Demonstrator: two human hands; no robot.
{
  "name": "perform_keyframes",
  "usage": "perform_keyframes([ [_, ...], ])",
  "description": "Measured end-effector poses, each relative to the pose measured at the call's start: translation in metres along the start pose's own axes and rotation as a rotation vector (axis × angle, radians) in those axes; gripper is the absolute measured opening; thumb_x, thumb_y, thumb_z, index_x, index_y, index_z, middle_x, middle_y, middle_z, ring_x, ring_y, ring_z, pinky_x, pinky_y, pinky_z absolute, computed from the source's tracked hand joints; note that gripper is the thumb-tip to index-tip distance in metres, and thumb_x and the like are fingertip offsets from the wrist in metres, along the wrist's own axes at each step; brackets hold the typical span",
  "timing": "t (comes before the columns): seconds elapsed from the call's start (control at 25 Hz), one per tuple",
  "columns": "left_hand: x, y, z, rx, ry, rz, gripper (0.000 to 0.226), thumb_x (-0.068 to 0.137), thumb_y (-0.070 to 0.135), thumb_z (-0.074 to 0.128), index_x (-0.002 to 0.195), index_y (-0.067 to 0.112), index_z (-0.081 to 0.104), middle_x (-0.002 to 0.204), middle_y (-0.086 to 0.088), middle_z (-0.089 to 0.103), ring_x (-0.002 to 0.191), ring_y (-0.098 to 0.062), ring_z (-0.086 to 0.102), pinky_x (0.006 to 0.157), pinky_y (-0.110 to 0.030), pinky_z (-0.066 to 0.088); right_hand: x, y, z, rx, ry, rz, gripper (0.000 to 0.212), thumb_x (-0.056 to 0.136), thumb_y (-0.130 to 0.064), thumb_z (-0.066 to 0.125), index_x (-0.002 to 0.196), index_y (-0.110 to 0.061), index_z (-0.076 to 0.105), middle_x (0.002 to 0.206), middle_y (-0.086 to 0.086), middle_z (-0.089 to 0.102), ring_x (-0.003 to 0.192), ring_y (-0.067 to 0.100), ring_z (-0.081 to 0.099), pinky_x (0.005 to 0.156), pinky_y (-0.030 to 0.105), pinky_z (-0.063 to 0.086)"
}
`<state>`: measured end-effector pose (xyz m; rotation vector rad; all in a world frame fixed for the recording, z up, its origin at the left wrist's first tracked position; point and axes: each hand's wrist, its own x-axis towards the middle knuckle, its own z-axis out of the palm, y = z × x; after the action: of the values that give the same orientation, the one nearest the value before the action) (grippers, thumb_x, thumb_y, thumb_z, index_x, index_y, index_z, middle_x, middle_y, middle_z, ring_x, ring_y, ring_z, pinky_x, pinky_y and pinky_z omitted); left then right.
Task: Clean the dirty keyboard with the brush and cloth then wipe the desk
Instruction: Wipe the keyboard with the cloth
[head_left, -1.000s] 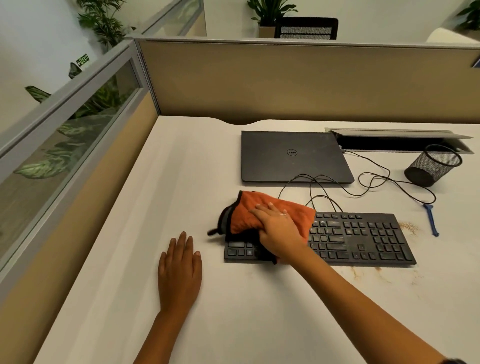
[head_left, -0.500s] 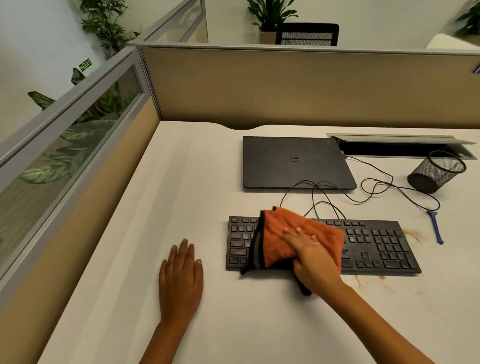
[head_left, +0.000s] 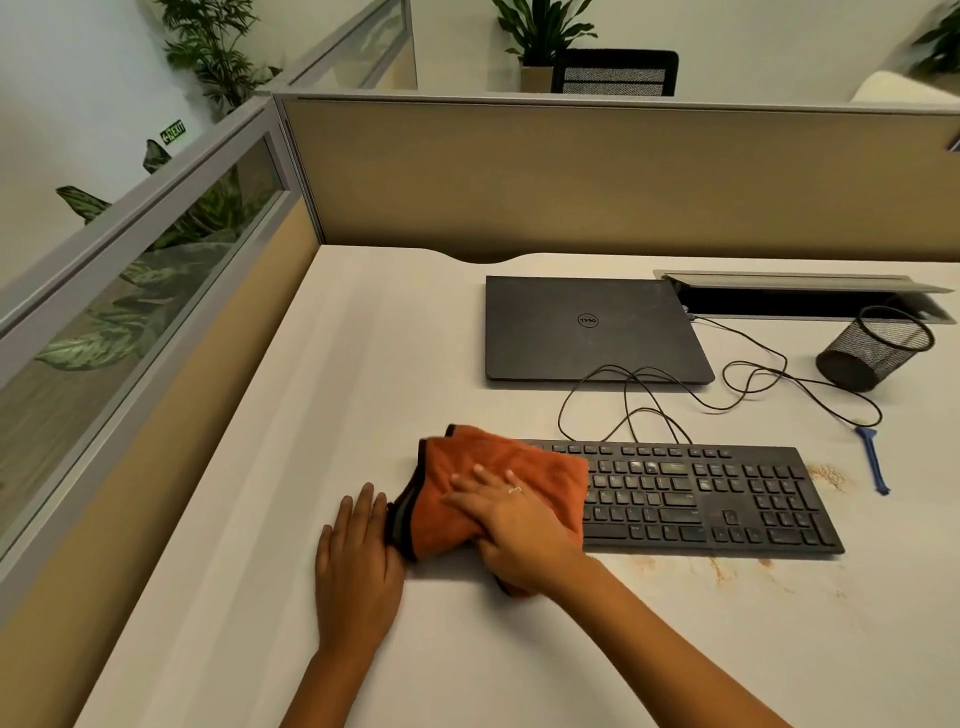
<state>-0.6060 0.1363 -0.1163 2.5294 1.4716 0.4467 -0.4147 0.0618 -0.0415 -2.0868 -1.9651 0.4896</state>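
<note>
Cloth step on the keyboard is in hand. The right hand (head_left: 511, 525) lies flat, fingers spread, pressing the folded orange microfibre cloth with the dark edge (head_left: 488, 483) onto the left end of the flat black wired keyboard (head_left: 691, 499); I can't tell whether the thumb curls under the fold. The left hand (head_left: 358, 561) rests palm-down and open on the pale counter (head_left: 363, 374), just left of the cloth and touching its dark edge, holding nothing. My read: next comes a pass rightward along the key rows, away from the left hand, with light even pressure so the cloth doesn't snag keycaps or drag the board, and keeping clear of the looped black cable (head_left: 649, 395) beyond the hands. Keyboard looks dusty, keys dull, greyish film on several caps. Rust-brown crumbs (head_left: 828, 475) sit on the counter off the keyboard's far right end, with more along its near edge to the right of the right hand, so the counter wipe isn't done. The thin blue plastic brush (head_left: 872, 460) lies further right, well out of reach of either hand.
</note>
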Motion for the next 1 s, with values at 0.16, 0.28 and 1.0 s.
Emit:
perform_keyframes([
  [0.16, 0.000, 0.003, -0.002, -0.032, 0.000, -0.043, 0.056, 0.096, 0.035, 0.028, 0.132, 0.004, 0.060, 0.143, -0.012, 0.052, 0.132, -0.034, 0.049, 0.103, -0.054, 0.040, -0.046, 0.028, 0.004, 0.016, 0.140, 0.043, 0.068, 0.067, -0.007, 0.041, 0.130, -0.029, 0.054, 0.144, -0.003, 0.046, 0.134, 0.023, 0.040, 0.110, 0.033, 0.018],
  [0.28, 0.000, 0.006, -0.003, -0.046, 0.008, -0.049, 0.057, 0.097, 0.036, 0.027, 0.134, 0.005, 0.058, 0.144, -0.011, 0.051, 0.133, -0.033, 0.048, 0.104, -0.053, 0.038, -0.079, 0.073, -0.011, -0.004, 0.338, 0.395, 0.067, 0.066, -0.003, 0.046, 0.128, -0.026, 0.057, 0.139, 0.001, 0.051, 0.129, 0.029, 0.046, 0.109, 0.044, 0.029],
  [1.0, -0.002, 0.000, -0.001, 0.004, 0.004, -0.006, 0.057, 0.097, 0.034, 0.028, 0.133, 0.002, 0.058, 0.143, -0.014, 0.052, 0.132, -0.036, 0.049, 0.102, -0.054, 0.040, -0.047, 0.025, 0.016, -0.005, 0.120, -0.037, 0.059, 0.078, -0.006, 0.044, 0.131, -0.030, 0.052, 0.146, -0.001, 0.042, 0.136, 0.027, 0.037, 0.112, 0.042, 0.017],
])
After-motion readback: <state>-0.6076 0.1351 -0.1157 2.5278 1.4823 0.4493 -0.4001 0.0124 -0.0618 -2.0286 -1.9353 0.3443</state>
